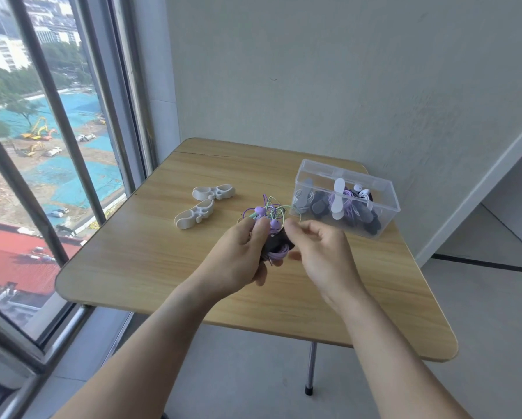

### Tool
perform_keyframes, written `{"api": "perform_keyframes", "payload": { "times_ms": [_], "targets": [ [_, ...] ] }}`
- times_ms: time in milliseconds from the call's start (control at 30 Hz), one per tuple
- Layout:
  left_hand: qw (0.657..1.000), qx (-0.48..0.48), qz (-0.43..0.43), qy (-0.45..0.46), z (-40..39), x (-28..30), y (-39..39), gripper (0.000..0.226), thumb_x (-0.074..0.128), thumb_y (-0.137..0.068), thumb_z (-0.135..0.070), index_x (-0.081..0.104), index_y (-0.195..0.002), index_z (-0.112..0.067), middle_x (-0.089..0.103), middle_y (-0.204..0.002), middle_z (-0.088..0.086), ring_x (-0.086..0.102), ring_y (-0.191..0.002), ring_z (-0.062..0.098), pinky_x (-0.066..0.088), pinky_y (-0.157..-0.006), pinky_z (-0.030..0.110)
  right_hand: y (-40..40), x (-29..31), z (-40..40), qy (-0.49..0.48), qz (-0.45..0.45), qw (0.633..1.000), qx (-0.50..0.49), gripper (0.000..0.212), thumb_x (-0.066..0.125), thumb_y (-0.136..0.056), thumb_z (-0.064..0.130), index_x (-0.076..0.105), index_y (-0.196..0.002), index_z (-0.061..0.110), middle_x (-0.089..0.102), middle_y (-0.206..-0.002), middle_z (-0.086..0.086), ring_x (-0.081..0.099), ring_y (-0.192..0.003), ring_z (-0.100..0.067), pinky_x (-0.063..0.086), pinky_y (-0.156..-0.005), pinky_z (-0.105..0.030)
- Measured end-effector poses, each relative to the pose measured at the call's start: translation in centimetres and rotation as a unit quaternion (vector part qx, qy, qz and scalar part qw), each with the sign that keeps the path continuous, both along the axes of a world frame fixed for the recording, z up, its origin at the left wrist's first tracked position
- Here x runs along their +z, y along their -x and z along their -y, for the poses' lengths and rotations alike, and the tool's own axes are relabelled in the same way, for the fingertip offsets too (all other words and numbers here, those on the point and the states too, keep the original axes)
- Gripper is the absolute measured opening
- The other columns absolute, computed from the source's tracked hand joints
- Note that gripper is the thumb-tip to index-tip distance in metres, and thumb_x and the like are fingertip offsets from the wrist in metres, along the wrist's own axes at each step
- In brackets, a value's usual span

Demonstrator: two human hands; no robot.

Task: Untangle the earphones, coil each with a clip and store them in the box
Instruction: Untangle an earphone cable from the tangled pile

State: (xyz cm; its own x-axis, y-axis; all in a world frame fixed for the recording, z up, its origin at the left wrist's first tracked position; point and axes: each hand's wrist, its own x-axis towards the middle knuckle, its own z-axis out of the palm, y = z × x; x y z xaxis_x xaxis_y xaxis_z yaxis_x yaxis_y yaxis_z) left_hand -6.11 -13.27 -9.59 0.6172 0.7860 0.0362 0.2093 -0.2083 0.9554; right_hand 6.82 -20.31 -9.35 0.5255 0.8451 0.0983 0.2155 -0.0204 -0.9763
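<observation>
The left hand [238, 255] curls its fingers [261, 234] around a black clip [276, 244] wound with purple earphones [273, 228]. The right hand [323, 252] pinches near the coil; what it grips is unclear. Both hover above the counter [150, 252], near the clear box [346, 196] and two white clips [205, 205]. No writing is legible.

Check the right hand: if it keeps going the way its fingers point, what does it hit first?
Its fingers point left, toward the purple earphone coil in a black clip that the left hand grips. Likely that bundle first; depth is unclear.
</observation>
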Motion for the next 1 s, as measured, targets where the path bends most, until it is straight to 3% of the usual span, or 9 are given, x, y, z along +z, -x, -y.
{"api": "perform_keyframes", "payload": {
  "times_ms": [133,200,367,500,600,733,867,900,1000],
  "targets": [
    [0.999,0.037,0.027,-0.017,0.2,0.3,-0.4,0.042,0.029,-0.108,-0.026,0.05,-0.085,0.001,0.059,-0.051,0.013,0.044,-0.042,0.019,0.035,-0.051,0.028,0.2,1.2,0.0,0.006,-0.3,0.953,-0.035,0.028,0.054,-0.099,0.012,0.066,-0.076,0.002,0.07,-0.071,-0.012,0.067,-0.063,-0.025,0.058,-0.065,-0.036],
    [0.996,0.059,0.066,0.005,0.1,0.6,-0.3,0.04,0.03,-0.108,-0.022,0.052,-0.087,0.004,0.058,-0.05,0.011,0.045,-0.041,0.02,0.036,-0.047,0.027,-0.4,1.5,0.2,-0.002,-0.353,0.934,-0.054,0.027,0.054,-0.099,0.01,0.063,-0.075,0.002,0.069,-0.073,-0.014,0.069,-0.06,-0.022,0.059,-0.058,-0.032],
    [0.994,0.088,0.059,-0.012,-0.4,0.6,0.0,0.039,0.033,-0.107,-0.022,0.053,-0.087,0.005,0.057,-0.046,-0.001,0.048,-0.039,0.02,0.037,-0.042,0.022,-0.6,1.6,0.4,0.024,-0.193,0.98,0.034,0.04,0.055,-0.097,0.044,0.068,-0.105,0.007,0.077,-0.094,-0.01,0.074,-0.078,-0.025,0.056,-0.063,-0.033],
    [0.994,0.066,0.08,-0.03,-0.1,0.7,-0.1,0.04,0.038,-0.107,-0.026,0.054,-0.084,0.002,0.06,-0.054,0.003,0.052,-0.042,0.02,0.04,-0.046,0.031,-0.3,1.6,0.1,-0.009,-0.228,0.974,0.012,0.023,0.062,-0.098,0.021,0.069,-0.104,-0.001,0.074,-0.081,-0.006,0.07,-0.067,-0.018,0.054,-0.056,-0.026],
    [0.993,0.056,0.102,-0.013,0.0,0.6,-0.1,0.041,0.038,-0.107,-0.024,0.056,-0.087,0.006,0.062,-0.059,0.01,0.052,-0.044,0.022,0.038,-0.049,0.034,-0.3,1.6,-0.1,0.01,-0.26,0.964,0.05,0.02,0.056,-0.101,0.016,0.07,-0.094,0.005,0.07,-0.073,-0.003,0.061,-0.058,-0.012,0.05,-0.053,-0.022],
    [0.98,0.039,0.141,0.134,-0.3,0.8,0.0,0.035,0.04,-0.102,-0.016,0.059,-0.081,0.005,0.058,-0.065,0.02,0.046,-0.048,0.027,0.029,-0.047,0.03,0.1,1.1,-0.6,0.035,-0.214,0.973,0.079,0.024,0.049,-0.105,0.019,0.065,-0.091,0.009,0.063,-0.074,-0.006,0.05,-0.057,-0.014,0.043,-0.055,-0.026],
    [0.963,0.028,0.059,0.261,-0.9,1.5,0.6,0.026,0.042,-0.095,-0.018,0.059,-0.08,-0.005,0.058,-0.066,0.015,0.044,-0.044,0.023,0.022,-0.039,0.019,-0.3,0.2,-0.6,0.034,0.037,0.996,0.077,0.02,0.049,-0.105,0.02,0.06,-0.105,0.004,0.062,-0.065,-0.007,0.056,-0.052,-0.02,0.048,-0.055,-0.039],
    [0.964,0.016,0.028,0.262,-1.2,1.5,0.9,0.024,0.042,-0.095,-0.019,0.058,-0.081,-0.006,0.057,-0.066,0.014,0.045,-0.044,0.023,0.02,-0.039,0.018,-0.5,0.2,-0.4,0.047,0.068,0.991,0.106,0.016,0.051,-0.104,0.019,0.057,-0.117,0.012,0.063,-0.066,-0.007,0.058,-0.052,-0.024,0.05,-0.057,-0.041],
    [0.97,-0.041,-0.065,0.232,-1.7,1.4,1.7,0.023,0.042,-0.098,-0.02,0.055,-0.085,-0.006,0.055,-0.063,0.012,0.043,-0.041,0.021,0.017,-0.036,0.013,-1.1,0.5,0.2,0.108,0.069,0.968,0.214,0.037,0.051,-0.104,0.016,0.046,-0.14,0.025,0.063,-0.079,-0.011,0.063,-0.057,-0.024,0.055,-0.058,-0.036]
  ]
}}
